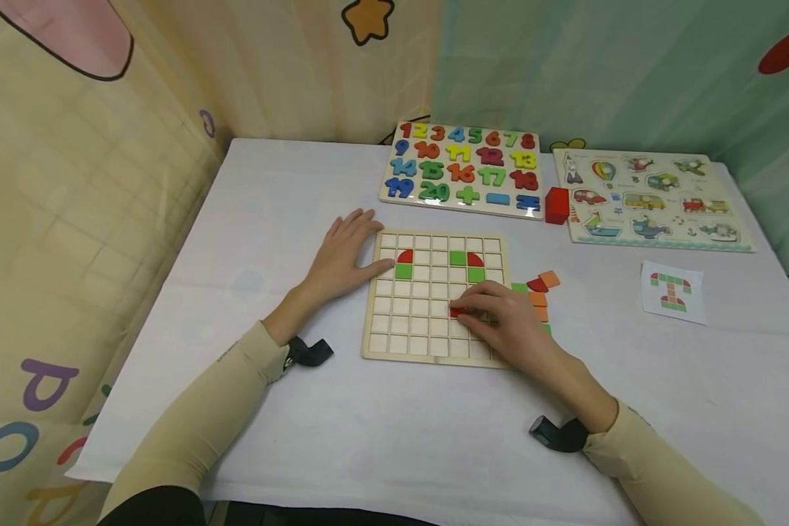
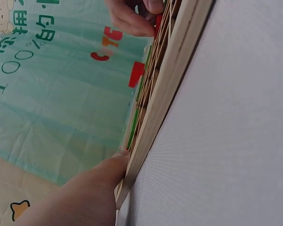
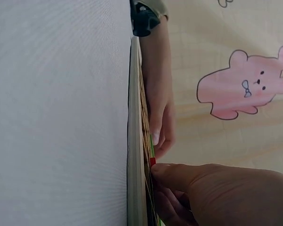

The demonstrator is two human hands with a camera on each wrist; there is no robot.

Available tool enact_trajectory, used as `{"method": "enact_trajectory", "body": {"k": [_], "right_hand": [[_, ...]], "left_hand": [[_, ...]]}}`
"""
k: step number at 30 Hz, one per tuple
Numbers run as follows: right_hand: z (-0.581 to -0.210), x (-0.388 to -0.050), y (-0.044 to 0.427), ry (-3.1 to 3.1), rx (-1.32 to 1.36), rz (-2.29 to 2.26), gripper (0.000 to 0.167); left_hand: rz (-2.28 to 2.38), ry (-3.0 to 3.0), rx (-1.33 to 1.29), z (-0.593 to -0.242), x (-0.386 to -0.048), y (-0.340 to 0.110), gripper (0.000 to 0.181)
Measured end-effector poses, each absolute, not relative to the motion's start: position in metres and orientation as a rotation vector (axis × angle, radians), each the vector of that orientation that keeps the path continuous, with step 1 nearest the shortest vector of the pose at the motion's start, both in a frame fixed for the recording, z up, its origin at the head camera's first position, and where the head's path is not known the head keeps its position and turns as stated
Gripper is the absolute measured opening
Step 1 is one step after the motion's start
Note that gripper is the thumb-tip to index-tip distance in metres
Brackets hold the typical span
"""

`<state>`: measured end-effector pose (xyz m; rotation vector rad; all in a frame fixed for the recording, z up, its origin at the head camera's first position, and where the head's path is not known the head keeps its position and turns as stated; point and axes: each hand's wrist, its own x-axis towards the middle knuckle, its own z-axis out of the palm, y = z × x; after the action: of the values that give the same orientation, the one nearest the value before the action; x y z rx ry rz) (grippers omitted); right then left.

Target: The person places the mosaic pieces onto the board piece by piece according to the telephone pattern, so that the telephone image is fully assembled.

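A wooden grid board (image 1: pixel 427 359) lies on the white table. My left hand (image 1: pixel 345 256) rests at its left edge with fingers spread, the thumb over the upper left cells. Near the middle of the board, my right hand (image 1: pixel 513 321) pinches a red tile (image 1: pixel 456 312) between thumb and fingers, low over the cells; its full shape is hidden. In the right wrist view the red tile's edge shows at the thumb tip. Set in the upper cells are a red rounded tile (image 1: pixel 405 256) above a green tile (image 1: pixel 404 272), another green tile (image 1: pixel 457 258) and red rounded tile (image 1: pixel 475 260).
Loose orange tiles (image 1: pixel 549 279) and others lie right of the board, partly behind my right hand. A pattern card (image 1: pixel 673 292) lies farther right. Behind are a number puzzle (image 1: pixel 460 164), a red block (image 1: pixel 557 205) and a vehicle puzzle (image 1: pixel 657 197).
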<state>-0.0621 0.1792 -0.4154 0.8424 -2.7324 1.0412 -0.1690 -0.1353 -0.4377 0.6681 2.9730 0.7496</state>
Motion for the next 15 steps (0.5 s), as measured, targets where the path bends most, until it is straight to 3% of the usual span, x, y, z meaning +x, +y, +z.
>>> {"method": "enact_trajectory", "body": {"k": [15], "right_hand": [[-0.4126, -0.0663, 0.1839, -2.708, 0.793, 1.101, 0.024]], "left_hand": [[0.858, 2.953, 0.586, -0.4338, -0.1706, -0.1331, 0.068]]}}
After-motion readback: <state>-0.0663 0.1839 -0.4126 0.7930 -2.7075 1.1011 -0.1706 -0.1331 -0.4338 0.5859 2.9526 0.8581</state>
